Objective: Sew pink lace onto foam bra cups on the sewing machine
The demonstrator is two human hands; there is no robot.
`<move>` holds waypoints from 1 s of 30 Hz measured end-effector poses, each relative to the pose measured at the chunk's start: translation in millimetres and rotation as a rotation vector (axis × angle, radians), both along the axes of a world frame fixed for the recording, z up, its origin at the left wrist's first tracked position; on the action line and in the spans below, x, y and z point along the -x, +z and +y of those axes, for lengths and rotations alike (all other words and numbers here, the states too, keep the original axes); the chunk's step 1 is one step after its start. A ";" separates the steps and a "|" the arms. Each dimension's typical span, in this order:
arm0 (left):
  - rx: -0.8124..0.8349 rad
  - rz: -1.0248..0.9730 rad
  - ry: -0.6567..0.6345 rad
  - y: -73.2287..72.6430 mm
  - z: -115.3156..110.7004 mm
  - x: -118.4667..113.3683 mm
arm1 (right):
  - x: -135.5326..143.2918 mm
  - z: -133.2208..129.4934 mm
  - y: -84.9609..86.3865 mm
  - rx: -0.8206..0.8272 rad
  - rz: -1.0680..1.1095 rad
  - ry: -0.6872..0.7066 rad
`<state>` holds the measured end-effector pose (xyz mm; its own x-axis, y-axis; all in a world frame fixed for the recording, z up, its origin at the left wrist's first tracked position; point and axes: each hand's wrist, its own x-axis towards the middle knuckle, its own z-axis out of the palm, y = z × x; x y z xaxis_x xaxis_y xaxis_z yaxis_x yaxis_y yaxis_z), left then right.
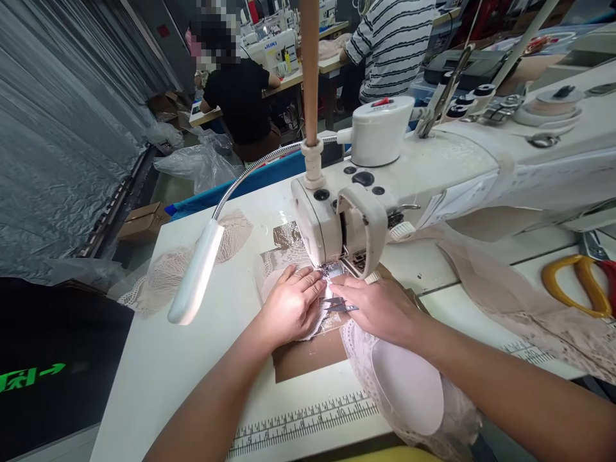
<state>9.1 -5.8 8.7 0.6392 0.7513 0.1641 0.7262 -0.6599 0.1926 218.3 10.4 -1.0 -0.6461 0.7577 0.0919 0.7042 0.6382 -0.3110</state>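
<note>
A white sewing machine [337, 218] stands over a piece of pale lace fabric [315, 324] at its needle area. My left hand [293, 305] lies on this fabric, fingers spread and pressing down left of the presser foot. Close to the foot on the right, my right hand [375, 305] is closed round small thread snips [341, 305], whose dark blades point left from under its fingers. Its fingertips meet the fabric edge. Below my right forearm, a lace piece with a smooth pale cup [409, 385] hangs over the table's front edge.
A lit lamp [197, 276] on a bent metal neck reaches over the white table [192, 359]. Lace pieces [168, 276] lie at the left. Yellow-handled scissors [575, 282] and more lace are at the right. Two people [235, 96] [397, 48] sit beyond.
</note>
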 end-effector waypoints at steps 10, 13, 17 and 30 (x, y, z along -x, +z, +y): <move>0.025 -0.031 0.116 -1.1 2.8 -5.1 | 0.5 0.1 2.2 0.065 -0.003 -0.005; 0.003 -0.095 0.134 -3.5 1.9 -4.1 | -2.9 3.0 10.4 0.150 0.095 -0.016; 0.016 -0.081 0.171 -6.6 -2.2 -1.1 | -17.0 8.2 31.5 0.295 0.173 -0.060; 0.246 0.049 0.461 23.1 -35.4 17.7 | -104.6 -6.6 -14.4 0.469 0.160 -0.210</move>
<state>-8.6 -41.2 31.8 0.2353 0.9691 -0.0741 0.9428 -0.2090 0.2598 322.9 3.8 -15.4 -0.4821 0.8523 -0.2031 0.7223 0.2554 -0.6427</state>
